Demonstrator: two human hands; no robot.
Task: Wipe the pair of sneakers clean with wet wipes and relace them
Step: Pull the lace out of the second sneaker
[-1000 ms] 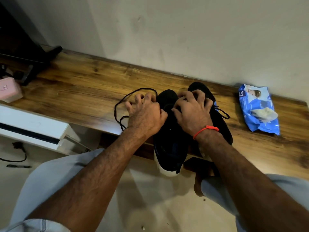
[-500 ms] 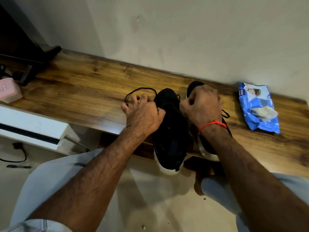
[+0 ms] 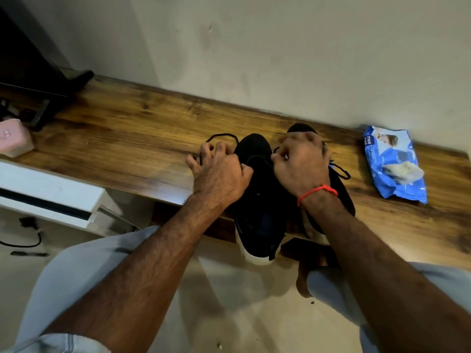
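Both hands have drawn the black lace [image 3: 224, 135] tighter than it was 1 second ago, shrinking its loop on the tabletop [image 3: 122, 146]. 2 black sneakers sit side by side at the near edge, heels overhanging: the left sneaker [image 3: 257, 200] and the right sneaker [image 3: 341, 189]. Laces are thin, limp and light, best pinched near the eyelets. Left hand [image 3: 219, 174] curls round the lace; right hand [image 3: 300, 161] pinches its other end over the tongue. Wet wipes [image 3: 392, 164] lie well apart, rightward.
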